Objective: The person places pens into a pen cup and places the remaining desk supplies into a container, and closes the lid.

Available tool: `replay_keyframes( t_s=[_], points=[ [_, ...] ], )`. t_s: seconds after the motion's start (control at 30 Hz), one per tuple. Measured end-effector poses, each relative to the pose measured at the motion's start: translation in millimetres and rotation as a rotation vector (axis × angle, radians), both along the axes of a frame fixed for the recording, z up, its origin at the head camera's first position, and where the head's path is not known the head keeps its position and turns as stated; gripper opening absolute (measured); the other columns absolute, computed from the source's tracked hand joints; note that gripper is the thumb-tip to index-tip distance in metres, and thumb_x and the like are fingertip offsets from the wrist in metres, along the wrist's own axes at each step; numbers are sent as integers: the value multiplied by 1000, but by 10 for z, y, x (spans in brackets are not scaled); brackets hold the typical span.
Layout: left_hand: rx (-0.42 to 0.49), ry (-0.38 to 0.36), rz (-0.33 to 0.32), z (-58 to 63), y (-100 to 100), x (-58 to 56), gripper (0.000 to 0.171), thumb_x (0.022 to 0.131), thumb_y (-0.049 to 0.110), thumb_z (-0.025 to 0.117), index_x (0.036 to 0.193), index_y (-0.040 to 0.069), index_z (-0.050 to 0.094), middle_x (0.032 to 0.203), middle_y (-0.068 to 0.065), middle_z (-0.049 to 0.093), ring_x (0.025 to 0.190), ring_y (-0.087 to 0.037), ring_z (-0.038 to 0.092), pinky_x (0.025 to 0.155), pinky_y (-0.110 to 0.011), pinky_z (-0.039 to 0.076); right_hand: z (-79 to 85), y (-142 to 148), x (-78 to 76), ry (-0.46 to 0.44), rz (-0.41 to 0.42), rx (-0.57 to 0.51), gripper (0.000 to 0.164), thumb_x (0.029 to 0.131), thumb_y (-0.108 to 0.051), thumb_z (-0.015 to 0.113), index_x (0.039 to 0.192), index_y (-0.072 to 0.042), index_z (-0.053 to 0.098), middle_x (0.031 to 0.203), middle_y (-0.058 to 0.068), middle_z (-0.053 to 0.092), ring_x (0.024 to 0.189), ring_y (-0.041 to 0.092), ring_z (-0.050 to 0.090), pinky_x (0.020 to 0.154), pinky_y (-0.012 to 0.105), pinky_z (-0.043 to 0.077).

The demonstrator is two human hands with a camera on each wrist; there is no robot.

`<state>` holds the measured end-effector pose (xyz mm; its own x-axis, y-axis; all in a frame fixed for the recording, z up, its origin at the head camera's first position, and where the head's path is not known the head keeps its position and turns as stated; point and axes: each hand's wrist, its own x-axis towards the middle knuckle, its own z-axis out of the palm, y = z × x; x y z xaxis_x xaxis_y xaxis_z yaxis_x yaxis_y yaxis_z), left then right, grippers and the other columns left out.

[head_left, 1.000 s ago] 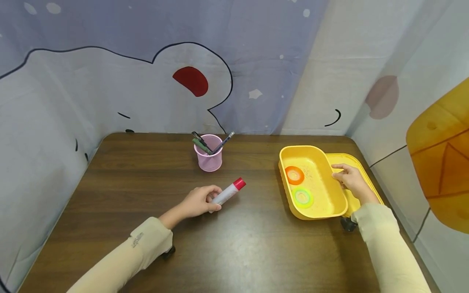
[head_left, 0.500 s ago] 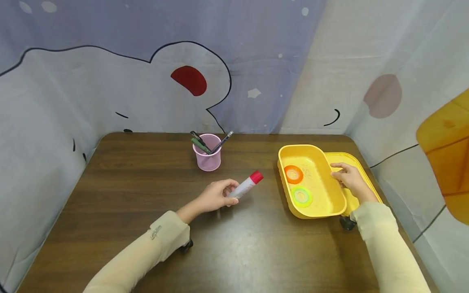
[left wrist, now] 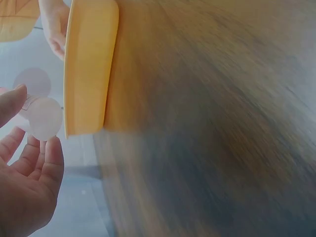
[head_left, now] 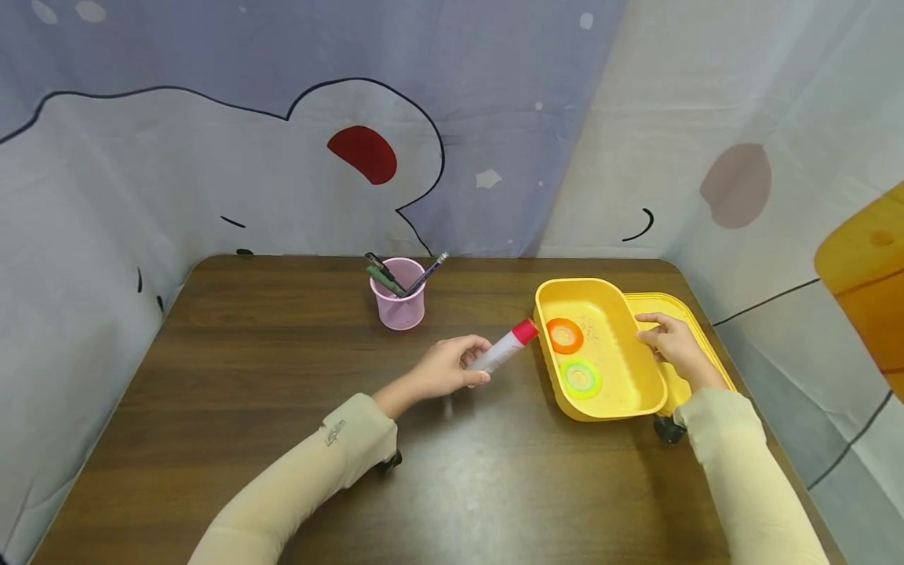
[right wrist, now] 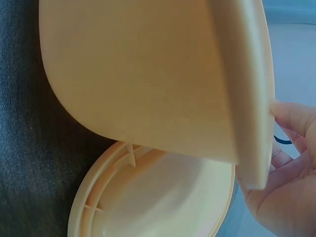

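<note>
My left hand (head_left: 441,369) holds a white glue stick (head_left: 496,355) with a red cap between thumb and fingers, raised above the table. The cap end points up and right, close to the left wall of a yellow plastic box (head_left: 625,396). In the left wrist view, the round pale base of the glue stick (left wrist: 46,119) faces the camera. My right hand (head_left: 678,349) pinches the box's right rim; in the right wrist view the thumb (right wrist: 291,114) lies on that rim. Inside the box are an orange tape roll (head_left: 565,336) and a green tape roll (head_left: 581,379).
A yellow lid (head_left: 678,390) lies partly under the box's right side. Toward the back, a pink mesh cup (head_left: 400,312) holds several pens. A printed curtain (head_left: 494,118) hangs behind the brown wooden table (head_left: 233,377).
My left hand has carried the glue stick rightward and slightly away from me, from near the pen cup to beside the box. My right hand stays on the rim.
</note>
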<state>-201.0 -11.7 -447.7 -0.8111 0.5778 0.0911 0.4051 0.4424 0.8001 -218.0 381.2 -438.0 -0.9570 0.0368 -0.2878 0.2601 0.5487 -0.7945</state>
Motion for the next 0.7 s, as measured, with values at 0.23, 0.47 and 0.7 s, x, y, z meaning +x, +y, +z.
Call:
replay_keyframes(
  t_s=[0.23,0.47,0.7],
  points=[
    [-24,5,-18,38,249,-31,38,73,19,71,107,11,57,92,-2,61,77,-10,56,68,-18,45,1,0,6,-1,-5,18,47,91,-15,47,133,0,33,59,-7,41,44,8,38,50,27,40],
    [-48,13,-32,80,485,-61,38,74,21,70,109,14,56,94,1,60,78,-8,55,69,-17,44,-9,1,6,2,-3,11,48,91,-16,47,134,0,32,59,-7,40,44,8,38,50,27,39],
    [-79,56,-50,98,708,-63,37,75,24,70,109,16,56,94,4,61,79,-5,54,72,-17,41,-7,2,11,8,-3,6,47,91,-14,47,133,1,33,61,-7,42,44,7,38,49,26,39]
  ],
)
